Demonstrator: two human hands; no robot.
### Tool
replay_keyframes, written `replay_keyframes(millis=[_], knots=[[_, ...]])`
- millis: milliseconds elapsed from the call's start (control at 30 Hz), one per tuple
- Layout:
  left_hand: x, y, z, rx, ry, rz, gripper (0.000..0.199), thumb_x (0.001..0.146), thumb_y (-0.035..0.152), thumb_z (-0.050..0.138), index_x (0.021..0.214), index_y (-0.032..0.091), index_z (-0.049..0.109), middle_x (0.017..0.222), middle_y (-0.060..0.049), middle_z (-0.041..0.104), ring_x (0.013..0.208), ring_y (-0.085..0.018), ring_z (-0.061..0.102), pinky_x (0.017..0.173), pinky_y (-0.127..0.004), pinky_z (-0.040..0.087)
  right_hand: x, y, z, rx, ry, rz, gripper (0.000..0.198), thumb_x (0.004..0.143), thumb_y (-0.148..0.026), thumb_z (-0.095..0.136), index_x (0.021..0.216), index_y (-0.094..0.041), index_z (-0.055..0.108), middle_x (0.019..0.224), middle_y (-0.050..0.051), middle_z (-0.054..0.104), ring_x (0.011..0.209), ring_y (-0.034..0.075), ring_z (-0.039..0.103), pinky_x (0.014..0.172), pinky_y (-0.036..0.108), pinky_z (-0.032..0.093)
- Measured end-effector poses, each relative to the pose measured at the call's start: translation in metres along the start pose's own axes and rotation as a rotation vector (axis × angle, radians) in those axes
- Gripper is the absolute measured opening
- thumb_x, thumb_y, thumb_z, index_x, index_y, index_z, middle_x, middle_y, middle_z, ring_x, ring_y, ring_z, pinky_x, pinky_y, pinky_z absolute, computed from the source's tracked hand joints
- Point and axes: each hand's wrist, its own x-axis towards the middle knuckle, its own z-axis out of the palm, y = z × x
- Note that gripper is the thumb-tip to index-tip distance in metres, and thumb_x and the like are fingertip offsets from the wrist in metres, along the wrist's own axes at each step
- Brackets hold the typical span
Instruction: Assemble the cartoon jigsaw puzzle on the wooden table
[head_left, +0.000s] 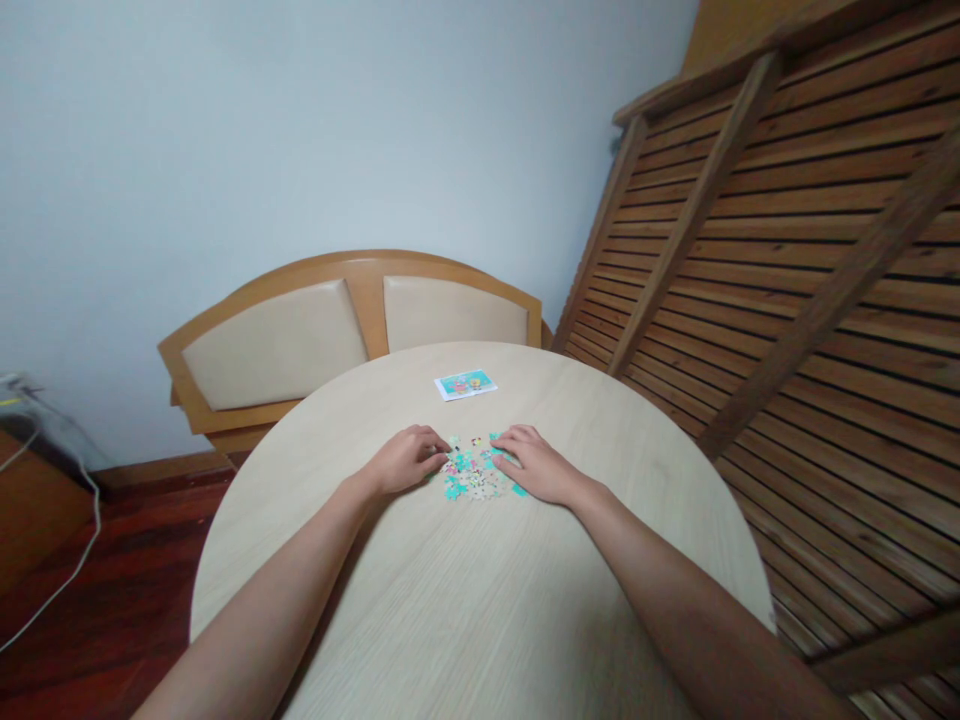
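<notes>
A loose pile of small jigsaw puzzle pieces (477, 484), turquoise, whitish and multicoloured, lies on the round pale wooden table (480, 590). At the pile's left edge rests my left hand (409, 460), its fingers slightly bent and the thumb apart from them. My right hand (536, 465) lies over the right edge, palm down, with fingers stretched toward the pieces and thumb spread. No piece shows held in either hand; the undersides of both are hidden. Beyond the pile is a small picture card (466, 384) with a turquoise design and white border.
A wooden headboard (373, 300) with cream padded panels stands behind the table, against a pale wall (337, 130). Wooden slats (750, 250) lean along the right side. At the left, a white cable (96, 515) hangs down to the dark red floor (150, 560).
</notes>
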Motion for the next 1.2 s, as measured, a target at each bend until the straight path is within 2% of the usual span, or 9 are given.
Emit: replay_keyframes(millis=[133, 267, 533, 800, 1000, 1200], knots=[[-0.002, 0.001, 0.000, 0.005, -0.026, 0.041, 0.021, 0.092, 0.033, 0.059, 0.099, 0.020, 0.074, 0.100, -0.008, 0.070, 0.094, -0.020, 0.063, 0.089, -0.031, 0.048, -0.001, 0.000, 0.003, 0.044, 0.004, -0.032, 0.036, 0.098, -0.037, 0.051, 0.124, -0.017, 0.066, 0.119, 0.013, 0.067, 0.121, 0.027, 0.050, 0.109, 0.045, 0.038], [-0.004, 0.004, 0.000, 0.014, -0.040, 0.059, 0.019, 0.092, 0.030, 0.059, 0.097, 0.020, 0.074, 0.100, -0.007, 0.070, 0.095, -0.020, 0.062, 0.089, -0.030, 0.048, -0.001, 0.000, 0.005, 0.072, 0.024, -0.005, 0.035, 0.096, -0.034, 0.055, 0.124, -0.017, 0.065, 0.121, 0.013, 0.066, 0.122, 0.028, 0.050, 0.108, 0.046, 0.039], [-0.006, 0.006, -0.005, 0.015, -0.050, 0.014, 0.019, 0.090, 0.030, 0.060, 0.097, 0.018, 0.074, 0.094, -0.008, 0.071, 0.092, -0.021, 0.063, 0.086, -0.029, 0.048, 0.001, -0.004, 0.003, 0.003, 0.047, 0.021, 0.035, 0.095, -0.037, 0.057, 0.123, -0.019, 0.067, 0.116, 0.013, 0.065, 0.116, 0.027, 0.051, 0.104, 0.043, 0.042], [-0.007, 0.002, -0.006, -0.014, -0.057, -0.033, 0.020, 0.089, 0.032, 0.061, 0.099, 0.020, 0.074, 0.094, -0.006, 0.072, 0.091, -0.021, 0.064, 0.085, -0.029, 0.047, 0.015, -0.008, -0.003, -0.079, -0.073, -0.018, 0.033, 0.095, -0.038, 0.055, 0.121, -0.022, 0.068, 0.121, 0.011, 0.066, 0.117, 0.027, 0.053, 0.104, 0.044, 0.039], [-0.004, 0.006, -0.005, -0.164, -0.057, -0.088, 0.021, 0.091, 0.033, 0.059, 0.098, 0.019, 0.074, 0.096, -0.005, 0.075, 0.086, -0.018, 0.066, 0.080, -0.027, 0.048, 0.008, -0.016, 0.002, 0.015, 0.070, -0.047, 0.026, 0.096, -0.031, 0.055, 0.118, -0.023, 0.068, 0.119, 0.009, 0.066, 0.114, 0.023, 0.055, 0.101, 0.041, 0.042], [-0.004, 0.010, -0.005, -0.196, -0.037, -0.104, 0.021, 0.090, 0.031, 0.059, 0.097, 0.018, 0.074, 0.096, -0.005, 0.075, 0.084, -0.017, 0.066, 0.077, -0.026, 0.048, -0.006, -0.025, -0.003, 0.014, 0.033, -0.089, 0.019, 0.091, -0.031, 0.063, 0.107, -0.025, 0.073, 0.113, 0.006, 0.069, 0.113, 0.023, 0.054, 0.101, 0.042, 0.040]])
